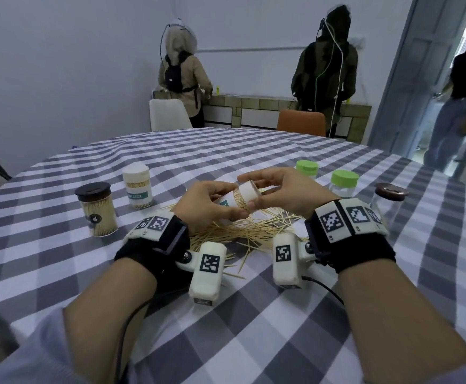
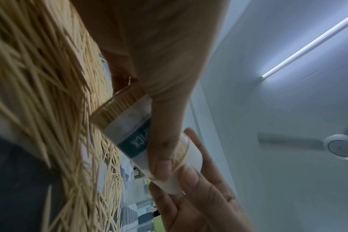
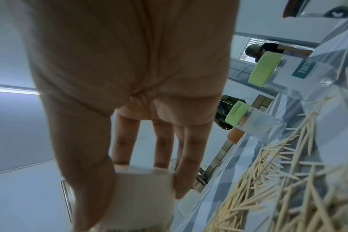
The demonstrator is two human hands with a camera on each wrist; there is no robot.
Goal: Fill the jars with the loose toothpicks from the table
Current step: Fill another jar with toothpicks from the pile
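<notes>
A clear toothpick jar [image 1: 236,207] with a teal label, packed with toothpicks, is held tilted above the loose toothpick pile [image 1: 242,235]. My left hand [image 1: 204,203] grips the jar's body; the left wrist view shows the thumb across the label of the jar [image 2: 127,130]. My right hand [image 1: 279,189] curls its thumb and fingers round the jar's white cap [image 1: 249,189]. In the right wrist view, the same cap [image 3: 143,196] sits between the right hand's fingertips [image 3: 183,180]. Loose toothpicks [image 3: 278,180] cover the checked cloth below.
On the left stand a filled brown-lidded jar [image 1: 96,209] and a white-capped jar [image 1: 139,187]. On the right stand two green-lidded jars [image 1: 306,169] [image 1: 344,182] and a clear brown-lidded jar [image 1: 389,198]. Chairs and several people are beyond the round table's far edge [image 1: 226,130].
</notes>
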